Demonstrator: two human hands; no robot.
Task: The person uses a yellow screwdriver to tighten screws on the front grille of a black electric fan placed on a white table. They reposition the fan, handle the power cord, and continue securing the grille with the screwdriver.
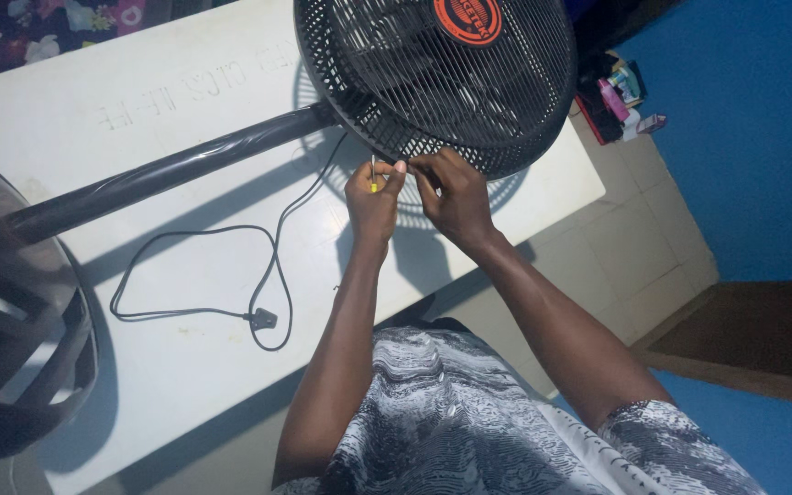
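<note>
A black standing fan lies on its side across a white table (185, 367). Its round wire grille (437, 78) with an orange centre badge is at the top. My left hand (373, 197) grips a small screwdriver (373, 174) with a yellow handle, its tip at the lower rim of the grille. My right hand (456, 197) pinches the grille's rim right beside it, fingers closed on the edge. The fan's black pole (167, 174) runs left to its round base (11, 321).
The fan's black cord (272, 266) loops over the table and ends in a plug (263, 319). A blue wall stands at the right. Small items sit on a shelf (621, 96) beyond the table. Tiled floor shows below the table's right edge.
</note>
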